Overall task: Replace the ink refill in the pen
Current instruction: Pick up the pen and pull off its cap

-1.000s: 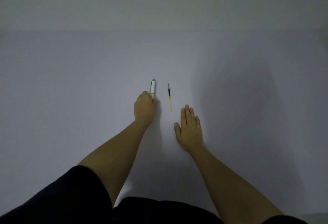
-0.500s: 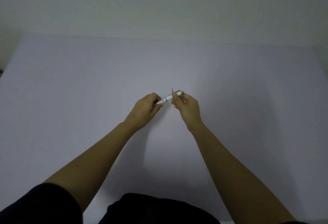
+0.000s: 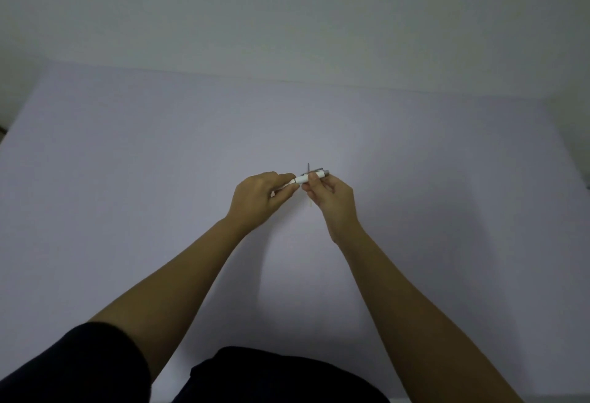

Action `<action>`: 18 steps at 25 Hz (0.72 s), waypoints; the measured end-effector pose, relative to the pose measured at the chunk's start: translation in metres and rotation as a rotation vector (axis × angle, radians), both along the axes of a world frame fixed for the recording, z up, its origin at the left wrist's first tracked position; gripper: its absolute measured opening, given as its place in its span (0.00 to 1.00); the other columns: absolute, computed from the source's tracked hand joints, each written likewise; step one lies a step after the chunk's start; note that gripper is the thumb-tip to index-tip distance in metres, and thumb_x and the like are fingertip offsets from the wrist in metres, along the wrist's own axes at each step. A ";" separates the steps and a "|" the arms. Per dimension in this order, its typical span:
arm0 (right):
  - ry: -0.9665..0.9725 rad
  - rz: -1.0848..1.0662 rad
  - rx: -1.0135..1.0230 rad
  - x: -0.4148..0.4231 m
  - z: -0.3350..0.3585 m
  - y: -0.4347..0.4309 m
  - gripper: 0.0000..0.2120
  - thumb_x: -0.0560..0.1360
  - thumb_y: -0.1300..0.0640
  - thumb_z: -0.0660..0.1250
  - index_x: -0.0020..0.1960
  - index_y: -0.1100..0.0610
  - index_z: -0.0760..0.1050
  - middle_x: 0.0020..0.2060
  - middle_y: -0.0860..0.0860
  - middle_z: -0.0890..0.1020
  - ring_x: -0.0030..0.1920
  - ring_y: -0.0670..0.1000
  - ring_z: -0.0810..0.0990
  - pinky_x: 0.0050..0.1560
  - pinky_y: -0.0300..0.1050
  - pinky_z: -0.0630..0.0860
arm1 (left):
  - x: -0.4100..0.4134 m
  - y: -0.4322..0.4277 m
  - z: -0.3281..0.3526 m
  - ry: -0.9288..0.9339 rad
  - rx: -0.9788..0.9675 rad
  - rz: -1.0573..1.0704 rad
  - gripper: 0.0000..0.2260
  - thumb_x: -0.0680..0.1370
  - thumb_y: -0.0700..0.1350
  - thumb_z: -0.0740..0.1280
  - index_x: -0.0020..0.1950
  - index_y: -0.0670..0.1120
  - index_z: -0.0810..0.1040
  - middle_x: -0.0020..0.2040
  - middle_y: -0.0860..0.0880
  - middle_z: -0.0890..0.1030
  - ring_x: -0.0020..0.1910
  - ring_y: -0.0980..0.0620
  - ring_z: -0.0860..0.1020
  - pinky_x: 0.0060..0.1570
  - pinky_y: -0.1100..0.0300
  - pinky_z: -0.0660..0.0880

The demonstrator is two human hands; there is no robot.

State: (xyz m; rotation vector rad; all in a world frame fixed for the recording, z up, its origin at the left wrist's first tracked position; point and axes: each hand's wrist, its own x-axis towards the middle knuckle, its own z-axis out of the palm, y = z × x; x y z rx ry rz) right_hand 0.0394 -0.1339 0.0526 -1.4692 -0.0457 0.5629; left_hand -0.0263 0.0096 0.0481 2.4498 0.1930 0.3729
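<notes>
A white pen [image 3: 311, 177] with a silver cap end is held level above the table, between both hands. My left hand [image 3: 260, 198] grips its tip end, which is mostly hidden in the fingers. My right hand [image 3: 332, 199] pinches the barrel near the middle, with the silver end sticking out to the right. The spare ink refill [image 3: 308, 168] lies on the table just behind the pen; only its thin dark top and a pale end below my right fingers show.
The pale lilac table [image 3: 159, 179] spreads wide on all sides, with a plain wall behind its far edge. A dark sleeve and dark clothing sit at the bottom of the view.
One second ago the pen lay on the table under my left hand and my right hand rested flat. Now both hands hold the pen in the air; since half a second ago little has shifted.
</notes>
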 end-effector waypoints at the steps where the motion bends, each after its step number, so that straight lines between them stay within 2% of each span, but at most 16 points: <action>1: 0.000 0.003 0.004 0.000 0.001 0.001 0.12 0.77 0.58 0.64 0.56 0.64 0.78 0.49 0.56 0.83 0.47 0.48 0.83 0.48 0.33 0.79 | 0.000 0.000 0.001 -0.012 0.005 0.015 0.10 0.77 0.51 0.63 0.54 0.51 0.82 0.31 0.52 0.76 0.30 0.54 0.71 0.29 0.63 0.65; 4: -0.004 0.003 0.021 0.001 0.004 0.002 0.13 0.78 0.59 0.64 0.57 0.65 0.77 0.52 0.58 0.83 0.50 0.50 0.82 0.50 0.35 0.79 | -0.001 0.000 0.003 -0.037 0.012 0.057 0.11 0.76 0.53 0.63 0.54 0.54 0.82 0.30 0.52 0.75 0.29 0.55 0.70 0.27 0.65 0.62; 8: -0.014 -0.016 0.032 0.000 0.002 0.003 0.12 0.78 0.58 0.64 0.56 0.65 0.78 0.51 0.57 0.83 0.50 0.49 0.83 0.51 0.36 0.79 | -0.001 -0.002 0.004 -0.043 0.002 0.080 0.12 0.76 0.54 0.64 0.55 0.54 0.82 0.31 0.51 0.78 0.30 0.54 0.73 0.28 0.64 0.64; 11: 0.014 -0.112 0.102 0.005 0.001 0.002 0.08 0.78 0.58 0.63 0.49 0.59 0.80 0.45 0.50 0.84 0.46 0.43 0.83 0.47 0.33 0.78 | -0.004 0.002 -0.001 0.009 -0.046 0.110 0.13 0.75 0.54 0.66 0.57 0.52 0.81 0.33 0.53 0.78 0.33 0.54 0.74 0.32 0.63 0.66; 13: 0.068 -0.166 0.113 0.015 -0.002 -0.002 0.07 0.78 0.57 0.63 0.46 0.54 0.79 0.43 0.47 0.83 0.47 0.43 0.83 0.45 0.33 0.78 | -0.010 0.005 -0.007 0.048 -0.093 0.118 0.15 0.76 0.54 0.65 0.59 0.49 0.80 0.33 0.56 0.75 0.34 0.55 0.73 0.34 0.63 0.66; 15: 0.099 -0.143 0.003 0.027 -0.010 -0.009 0.06 0.78 0.56 0.63 0.44 0.52 0.78 0.43 0.49 0.81 0.49 0.48 0.81 0.49 0.38 0.77 | -0.014 0.007 -0.015 0.070 -0.152 0.122 0.15 0.77 0.50 0.62 0.60 0.47 0.79 0.34 0.54 0.73 0.35 0.53 0.73 0.37 0.61 0.68; 18: -0.008 -0.068 -0.378 0.038 -0.031 -0.017 0.05 0.75 0.56 0.66 0.42 0.54 0.79 0.43 0.56 0.83 0.47 0.53 0.81 0.55 0.49 0.78 | -0.010 0.007 -0.020 0.099 -0.231 0.166 0.12 0.79 0.47 0.62 0.58 0.46 0.80 0.39 0.48 0.74 0.39 0.50 0.75 0.41 0.62 0.69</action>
